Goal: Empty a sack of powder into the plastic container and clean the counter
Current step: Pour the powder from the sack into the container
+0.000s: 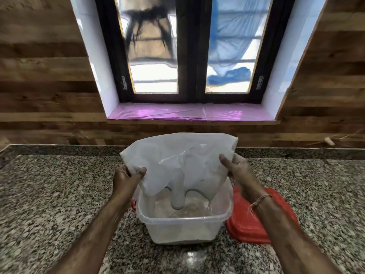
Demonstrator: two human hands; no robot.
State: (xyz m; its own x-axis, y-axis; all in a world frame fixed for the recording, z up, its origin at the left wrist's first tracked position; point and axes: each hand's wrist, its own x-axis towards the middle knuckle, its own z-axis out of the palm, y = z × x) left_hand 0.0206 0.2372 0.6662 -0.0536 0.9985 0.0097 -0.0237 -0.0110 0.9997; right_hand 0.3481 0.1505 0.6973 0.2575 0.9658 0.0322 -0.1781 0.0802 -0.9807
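Note:
A white plastic sack hangs upside down over a clear square plastic container on the granite counter. My left hand grips the sack's left edge and my right hand grips its right edge. White powder streams from the sack's mouth into the container, where a layer of powder lies on the bottom.
A red lid lies flat on the counter, touching the container's right side. A small red piece shows at the container's left. Behind the counter are a wood-panelled wall and a window with a pink-covered sill.

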